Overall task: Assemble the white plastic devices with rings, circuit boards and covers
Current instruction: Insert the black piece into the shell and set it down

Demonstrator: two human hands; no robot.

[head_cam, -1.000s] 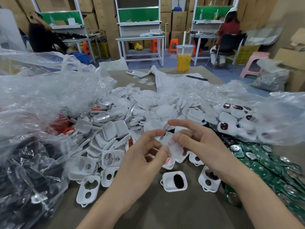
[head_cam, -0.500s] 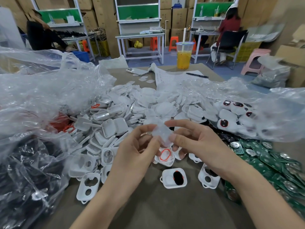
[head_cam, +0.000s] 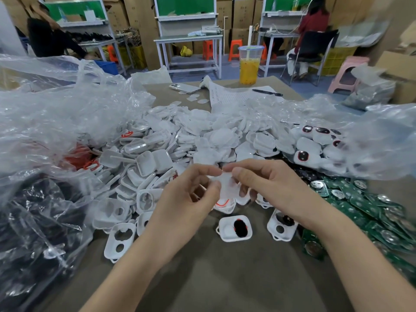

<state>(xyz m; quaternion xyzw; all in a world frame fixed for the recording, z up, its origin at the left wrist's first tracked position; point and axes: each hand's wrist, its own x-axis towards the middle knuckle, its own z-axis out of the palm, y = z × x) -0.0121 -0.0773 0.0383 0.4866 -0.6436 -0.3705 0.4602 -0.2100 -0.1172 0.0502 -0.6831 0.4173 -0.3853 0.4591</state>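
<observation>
Both hands are working one part. Your left hand (head_cam: 191,194) and right hand (head_cam: 270,188) each pinch the same white plastic piece (head_cam: 226,183) between thumb and fingertips and hold it in the air just above the surface (head_cam: 225,278). It's thin and semi-clear, so probably a cover, but I can't tell for sure.

Step, my read: you're orienting a cover before fitting it, with nothing seated yet.

- Near: a ringed shell (head_cam: 224,204) sits open side up right under the hands, with a red ring in it. I can't see a board inside.
- Just in front of that is a shell with a black insert (head_cam: 235,228), and another open shell (head_cam: 281,226) is beside your right wrist.
- Right: the green circuit boards (head_cam: 364,206) lie in a loose heap within reach.
- Left: empty shells (head_cam: 119,240) are scattered by a dark bag (head_cam: 33,221).
- Further back: the cover pile (head_cam: 202,136) sits mid-surface, and finished units (head_cam: 315,143) are in a clear bag on the right.
- Far edge: a phone (head_cam: 183,87), a paper sheet (head_cam: 236,95) and a drink cup (head_cam: 249,66).

Next move: check whether the ringed shell needs a board first. If it does, free your right hand and pull one from the heap. Then line the cover's outline up with the shell rim and press evenly so the ring doesn't pop out.
</observation>
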